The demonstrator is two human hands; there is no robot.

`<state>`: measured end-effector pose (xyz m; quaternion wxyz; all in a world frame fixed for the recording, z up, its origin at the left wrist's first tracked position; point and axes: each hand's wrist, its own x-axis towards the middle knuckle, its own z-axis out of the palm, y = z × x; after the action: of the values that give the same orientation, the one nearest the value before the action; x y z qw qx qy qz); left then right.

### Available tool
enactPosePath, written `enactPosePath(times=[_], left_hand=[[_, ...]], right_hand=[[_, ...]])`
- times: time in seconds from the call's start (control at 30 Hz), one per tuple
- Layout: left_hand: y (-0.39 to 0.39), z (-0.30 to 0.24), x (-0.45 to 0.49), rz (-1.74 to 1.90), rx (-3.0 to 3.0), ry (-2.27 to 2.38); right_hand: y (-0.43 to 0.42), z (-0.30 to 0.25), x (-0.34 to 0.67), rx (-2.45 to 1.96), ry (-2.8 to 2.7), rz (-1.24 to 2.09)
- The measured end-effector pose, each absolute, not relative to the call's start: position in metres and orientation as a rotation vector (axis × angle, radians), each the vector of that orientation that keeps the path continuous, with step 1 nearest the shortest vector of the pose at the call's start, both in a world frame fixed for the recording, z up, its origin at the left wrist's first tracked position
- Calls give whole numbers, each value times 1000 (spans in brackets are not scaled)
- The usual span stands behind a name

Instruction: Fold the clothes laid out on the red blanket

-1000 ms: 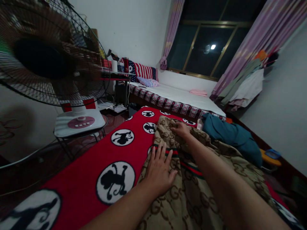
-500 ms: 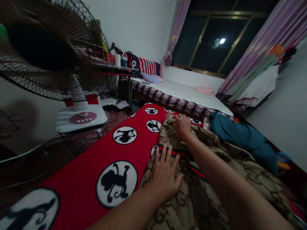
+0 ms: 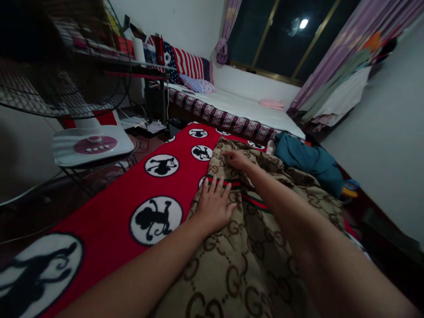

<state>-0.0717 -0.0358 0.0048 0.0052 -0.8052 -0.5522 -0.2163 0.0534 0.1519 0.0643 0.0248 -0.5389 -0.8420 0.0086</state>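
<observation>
A tan cloth (image 3: 235,260) with a brown letter-G pattern and green-red-green stripes lies spread over a red blanket (image 3: 115,207) printed with black monkey figures in white circles. My left hand (image 3: 214,206) rests flat on the cloth near the striped band, fingers spread. Farther up, my right hand (image 3: 236,160) touches the cloth near its far end; the index finger is stretched out and the other fingers are partly hidden. Folds run through the cloth to the right, partly covered by my right forearm.
A teal bundle of fabric (image 3: 308,159) lies right of the cloth. At the left stands a fan (image 3: 89,141) on a stool. Behind are a bed (image 3: 232,99) with pillows, a cluttered desk (image 3: 145,73), a window, and clothes (image 3: 347,101) hanging by the curtain.
The view has shifted, so the room sits farther left and higher. My right hand has moved slightly left over the cloth, its index finger now straighter. My left hand stays flat by the stripe.
</observation>
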Motion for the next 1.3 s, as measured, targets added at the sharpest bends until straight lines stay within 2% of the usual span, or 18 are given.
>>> enactPosePath(times=[0.13,0.27,0.5,0.7,0.87,0.93,1.07,1.17,1.3], left_hand=[[-35,4,-72,-659,-2508,-1696],[-34,4,-72,-627,-2487,-1707],[-33,3,-71,-597,-2447,-1709],[-34,14,-74,-492,-2537,-1767],[-18,52,-79,-176,-2773,-1841],[-10,67,-74,-152,-2737,-1910],[5,71,-55,-361,-2527,-1986],[13,47,-40,-562,-2460,-1920],[20,11,-33,-625,-2506,-1812]], right_hand=[[79,67,95,-1336,-2440,41],[-2,51,127,-909,-2517,73],[-95,32,114,-683,-2710,51],[-107,40,101,-649,-2516,159],[-114,46,102,-663,-2495,382],[-117,44,102,-690,-2558,481],[-114,46,98,-746,-2625,602],[-111,50,93,-775,-2620,636],[-88,55,97,-831,-2552,865]])
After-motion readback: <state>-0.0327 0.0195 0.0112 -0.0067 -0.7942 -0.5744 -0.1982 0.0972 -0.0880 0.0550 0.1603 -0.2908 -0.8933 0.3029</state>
